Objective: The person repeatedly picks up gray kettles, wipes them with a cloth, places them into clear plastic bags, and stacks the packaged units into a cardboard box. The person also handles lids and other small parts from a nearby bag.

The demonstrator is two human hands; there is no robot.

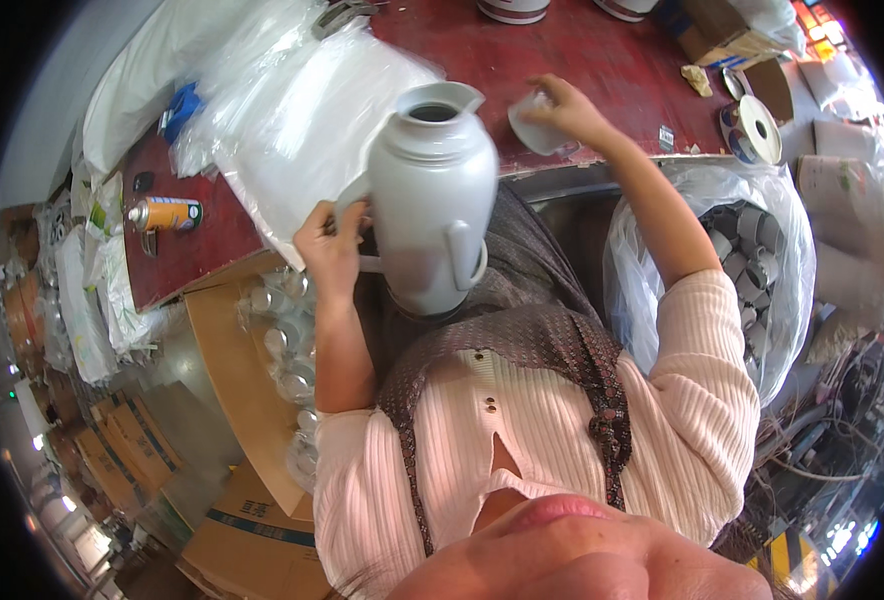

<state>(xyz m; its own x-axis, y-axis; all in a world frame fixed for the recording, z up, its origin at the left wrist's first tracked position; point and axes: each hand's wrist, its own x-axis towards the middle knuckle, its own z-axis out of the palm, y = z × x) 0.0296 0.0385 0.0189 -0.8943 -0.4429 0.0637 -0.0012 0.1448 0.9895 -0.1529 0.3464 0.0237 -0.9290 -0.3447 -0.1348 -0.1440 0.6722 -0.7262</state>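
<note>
A pale grey plastic vacuum jug body [434, 187] stands upright before my chest, its wide mouth and pouring lip uncovered. My left hand [337, 236] is closed round the jug's handle at its left side. To the right of the jug, over the table edge, my right hand [565, 112] grips a translucent whitish cup-shaped part [535, 127], which is slightly blurred. The jug's base reaches down near my patterned apron [517, 322].
Clear plastic sheeting [314, 112] covers the left of the red table [592, 67]. A spray can [168, 214] lies at its left corner, a tape roll [761, 127] at its right. Beside me are a bag of grey rings [802, 247] and an open carton [224, 360].
</note>
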